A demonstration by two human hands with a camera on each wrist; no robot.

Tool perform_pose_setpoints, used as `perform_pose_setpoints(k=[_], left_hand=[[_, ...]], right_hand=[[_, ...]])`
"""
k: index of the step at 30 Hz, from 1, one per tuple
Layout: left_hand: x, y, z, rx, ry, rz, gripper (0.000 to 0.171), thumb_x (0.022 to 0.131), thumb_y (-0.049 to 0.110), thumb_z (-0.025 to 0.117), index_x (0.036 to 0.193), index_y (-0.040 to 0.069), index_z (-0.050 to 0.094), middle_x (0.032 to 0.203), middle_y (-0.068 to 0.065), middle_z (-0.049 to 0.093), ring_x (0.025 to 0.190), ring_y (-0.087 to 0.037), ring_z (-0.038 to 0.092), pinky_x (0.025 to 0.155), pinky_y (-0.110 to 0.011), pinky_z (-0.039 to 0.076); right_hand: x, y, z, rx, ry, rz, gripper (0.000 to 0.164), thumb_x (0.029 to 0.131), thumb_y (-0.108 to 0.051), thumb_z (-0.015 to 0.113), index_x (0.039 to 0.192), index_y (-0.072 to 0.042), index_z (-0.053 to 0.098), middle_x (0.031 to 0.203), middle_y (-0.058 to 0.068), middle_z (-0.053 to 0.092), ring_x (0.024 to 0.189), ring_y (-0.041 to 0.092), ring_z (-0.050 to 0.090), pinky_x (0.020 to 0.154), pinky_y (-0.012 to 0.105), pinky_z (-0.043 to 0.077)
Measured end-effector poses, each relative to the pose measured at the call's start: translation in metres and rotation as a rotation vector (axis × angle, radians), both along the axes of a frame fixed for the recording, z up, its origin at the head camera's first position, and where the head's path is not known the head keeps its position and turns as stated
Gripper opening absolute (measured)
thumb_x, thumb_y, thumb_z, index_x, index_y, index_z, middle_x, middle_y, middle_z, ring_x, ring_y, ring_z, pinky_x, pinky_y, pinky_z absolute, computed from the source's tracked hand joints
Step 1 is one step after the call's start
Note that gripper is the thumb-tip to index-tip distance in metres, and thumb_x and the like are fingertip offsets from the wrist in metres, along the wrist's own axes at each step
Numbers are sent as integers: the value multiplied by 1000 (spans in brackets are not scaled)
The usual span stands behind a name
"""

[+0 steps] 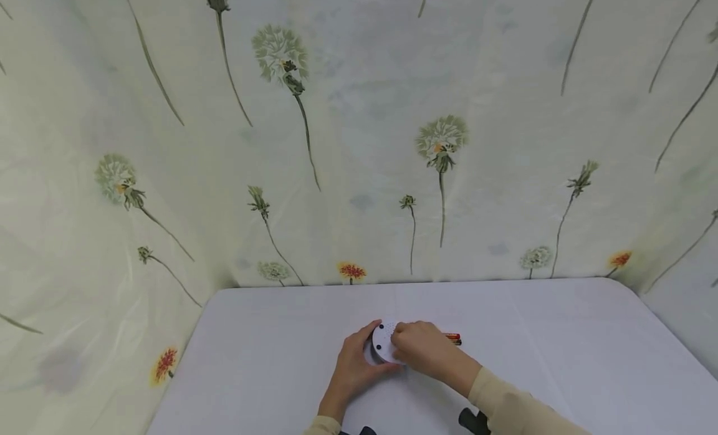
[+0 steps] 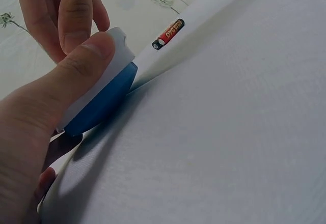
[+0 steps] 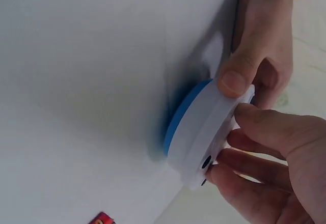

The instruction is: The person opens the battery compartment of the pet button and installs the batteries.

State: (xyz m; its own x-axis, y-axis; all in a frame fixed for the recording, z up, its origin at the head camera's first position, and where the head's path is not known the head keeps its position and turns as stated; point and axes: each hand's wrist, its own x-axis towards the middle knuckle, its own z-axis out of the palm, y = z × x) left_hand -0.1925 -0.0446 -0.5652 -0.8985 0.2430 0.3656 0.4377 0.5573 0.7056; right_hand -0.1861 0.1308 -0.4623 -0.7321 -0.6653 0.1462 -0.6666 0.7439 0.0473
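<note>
A round white device [image 1: 384, 336] with small black feet and a patch of tiny holes on its face is tilted up on edge over the white table. Its other side is blue, as the blue shell [image 2: 106, 100] in the left wrist view shows. My left hand [image 1: 354, 361] grips it round the rim, thumb on the near side and fingers on the far side. With curled fingers, my right hand [image 1: 427, 350] holds the white face; its thumb and fingertips [image 3: 218, 172] press there close to a black foot. The part under those fingertips is hidden.
Red-and-black batteries [image 1: 453, 339] lie side by side on the table, just right of the right hand. The white tabletop [image 1: 269, 335] ends at a flower-printed curtain [image 1: 359, 142] behind and at the sides. A dark wrist mount [image 1: 473, 420] shows under the right sleeve.
</note>
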Motion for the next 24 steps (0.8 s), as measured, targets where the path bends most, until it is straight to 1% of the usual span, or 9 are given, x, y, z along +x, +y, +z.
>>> perform_pose_setpoints(k=[4,7,10,14,20,24], left_hand=[[0,-2,0,7,15,-7,86,65,56,78,137,20,48,132,1,59,118,-18,57,96,-40,47],[0,-2,0,9,6,-19,86,66,52,80,137,18,48,133,-1,58,121,-19,56,99,-38,47],[-1,-1,-1,29,-15,-29,86,65,50,81,137,16,48,134,-2,57,123,-18,55,101,-36,45],[-1,2,-1,49,-38,-17,86,65,49,81,138,17,48,134,-1,57,124,-16,54,103,-35,44],[2,1,2,28,-68,16,85,64,42,84,137,18,48,131,0,60,122,-17,56,101,-35,45],[2,-2,5,7,-85,11,85,65,39,85,138,19,47,133,-2,59,123,-17,56,101,-35,45]], right_hand=[[1,-3,4,85,61,71,9,77,-19,73,79,-12,69,74,0,65,54,13,53,49,26,45],[2,-5,7,146,92,101,10,75,-18,75,78,-12,68,70,0,63,51,12,49,47,26,43],[3,-7,10,183,104,113,15,72,-19,78,81,-11,68,70,2,64,52,13,50,47,26,44],[4,-9,10,214,122,118,18,72,-19,79,83,-10,69,71,3,65,54,12,52,48,25,45],[6,-8,0,231,145,122,15,73,-18,78,84,-10,70,74,1,65,56,13,56,48,26,46],[6,-9,-3,224,168,129,16,74,-20,77,82,-9,69,72,2,63,53,13,52,46,26,43]])
